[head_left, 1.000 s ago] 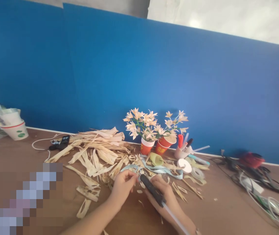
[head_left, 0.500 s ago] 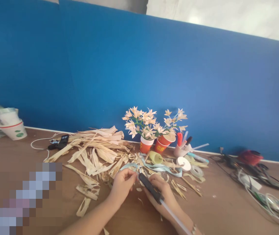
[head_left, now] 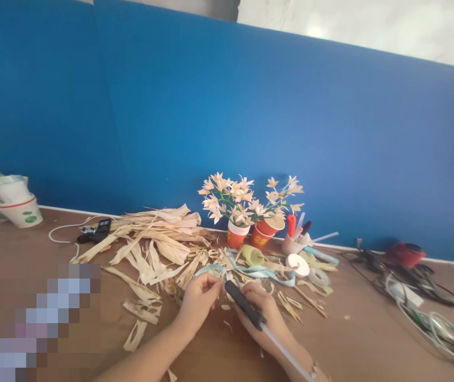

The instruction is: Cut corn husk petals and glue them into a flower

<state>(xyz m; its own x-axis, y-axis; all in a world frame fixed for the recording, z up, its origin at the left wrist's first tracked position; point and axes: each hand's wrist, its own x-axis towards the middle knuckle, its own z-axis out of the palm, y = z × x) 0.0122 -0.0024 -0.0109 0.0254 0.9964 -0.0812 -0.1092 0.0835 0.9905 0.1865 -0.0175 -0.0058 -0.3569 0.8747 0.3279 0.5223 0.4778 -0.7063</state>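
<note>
My right hand (head_left: pixel 264 310) is wrapped round a black hot glue gun (head_left: pixel 243 305), whose long translucent glue stick (head_left: pixel 285 351) runs back over the wrist. The gun's front end points at the fingertips of my left hand (head_left: pixel 202 298). Those fingers are pinched together; whatever lies between them is too small to make out. Just beyond both hands are a light blue ribbon (head_left: pixel 264 272) and scraps of dried husk. Behind them, cream husk flowers (head_left: pixel 229 193) on green stems stand in red paper cups (head_left: pixel 236 237), with a second bunch (head_left: pixel 285 193) beside them.
Dried corn husks (head_left: pixel 167 220) are heaped left of centre. Right of the cups lie a white tape roll (head_left: pixel 297 264), a green cup (head_left: pixel 253 255) and a pen holder (head_left: pixel 291 244). Tangled cables (head_left: pixel 418 286) fill the right side; a white drink cup (head_left: pixel 22 211) stands far left. A blue partition (head_left: pixel 227 106) rises behind.
The view has shifted very slightly. Both hands and the glue gun keep almost the same position.
</note>
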